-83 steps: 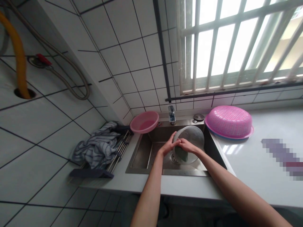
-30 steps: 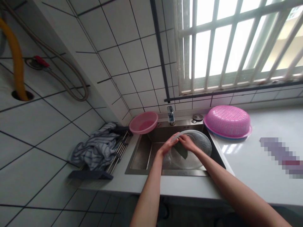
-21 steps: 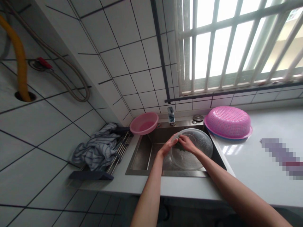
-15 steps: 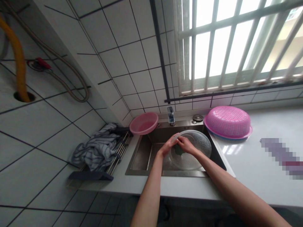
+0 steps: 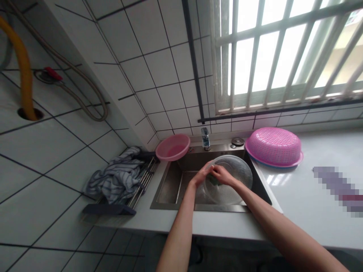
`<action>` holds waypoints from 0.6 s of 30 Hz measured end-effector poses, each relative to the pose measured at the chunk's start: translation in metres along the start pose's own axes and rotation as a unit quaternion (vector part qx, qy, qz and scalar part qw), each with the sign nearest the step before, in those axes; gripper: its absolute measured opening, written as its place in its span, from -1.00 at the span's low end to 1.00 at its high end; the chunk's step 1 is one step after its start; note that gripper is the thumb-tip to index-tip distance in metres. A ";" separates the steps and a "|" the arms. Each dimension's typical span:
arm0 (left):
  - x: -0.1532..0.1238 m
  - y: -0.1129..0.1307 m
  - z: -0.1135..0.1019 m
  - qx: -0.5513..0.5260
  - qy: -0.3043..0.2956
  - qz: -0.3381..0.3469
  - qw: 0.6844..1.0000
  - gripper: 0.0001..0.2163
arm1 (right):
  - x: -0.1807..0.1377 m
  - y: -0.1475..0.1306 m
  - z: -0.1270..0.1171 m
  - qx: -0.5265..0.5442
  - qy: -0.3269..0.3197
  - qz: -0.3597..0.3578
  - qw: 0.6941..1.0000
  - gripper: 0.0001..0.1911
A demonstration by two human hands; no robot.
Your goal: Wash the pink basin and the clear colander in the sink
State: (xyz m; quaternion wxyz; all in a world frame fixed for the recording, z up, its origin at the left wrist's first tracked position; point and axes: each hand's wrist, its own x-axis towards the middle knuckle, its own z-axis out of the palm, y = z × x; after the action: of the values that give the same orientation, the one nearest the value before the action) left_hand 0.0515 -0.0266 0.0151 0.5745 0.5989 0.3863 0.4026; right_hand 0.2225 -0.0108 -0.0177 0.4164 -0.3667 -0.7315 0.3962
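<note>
Over the steel sink [image 5: 170,185] I hold a clear ribbed bowl [image 5: 235,181], tilted with its opening toward me. My left hand [image 5: 202,175] is closed on the bowl's left rim. My right hand [image 5: 222,175] is closed on a dark green sponge [image 5: 214,180] and presses it against the inside of the bowl near that rim. Most of the sponge is hidden under my fingers.
A tap [image 5: 205,137] stands behind the sink. A pink basin [image 5: 172,146] sits at the sink's back left corner, and a pink perforated basket [image 5: 274,146] lies upside down on the white counter [image 5: 306,211] to the right. A striped cloth [image 5: 119,177] lies on a rack at the left.
The bowl went from steeply tilted to lying flatter, with its opening more toward me. My right hand has rubbed the sponge in small strokes along the inside near the left rim.
</note>
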 end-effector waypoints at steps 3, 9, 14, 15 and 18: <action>0.000 -0.003 0.000 -0.032 0.005 -0.036 0.999 -0.28 | 0.007 0.007 -0.022 -0.020 0.161 0.044 0.986 -0.68; -0.003 -0.003 0.001 -0.056 -0.009 -0.059 0.997 -0.21 | 0.008 0.008 -0.026 -0.008 0.165 0.062 0.984 -0.65; -0.003 0.000 -0.003 0.007 0.000 0.003 1.000 -0.32 | -0.001 -0.001 0.003 -0.001 -0.033 -0.022 0.999 -0.74; -0.002 0.000 -0.003 0.010 -0.001 0.009 1.000 -0.33 | -0.001 -0.001 0.002 -0.005 -0.018 -0.022 1.000 -0.74; -0.001 -0.002 -0.003 -0.002 -0.003 -0.015 1.000 -0.31 | 0.005 0.003 -0.015 -0.022 0.114 0.020 0.993 -0.70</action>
State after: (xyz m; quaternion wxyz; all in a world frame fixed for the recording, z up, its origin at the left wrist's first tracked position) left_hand 0.0480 -0.0263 0.0128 0.5825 0.5933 0.3927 0.3929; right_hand 0.2348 -0.0012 -0.0135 0.4813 -0.4326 -0.6804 0.3439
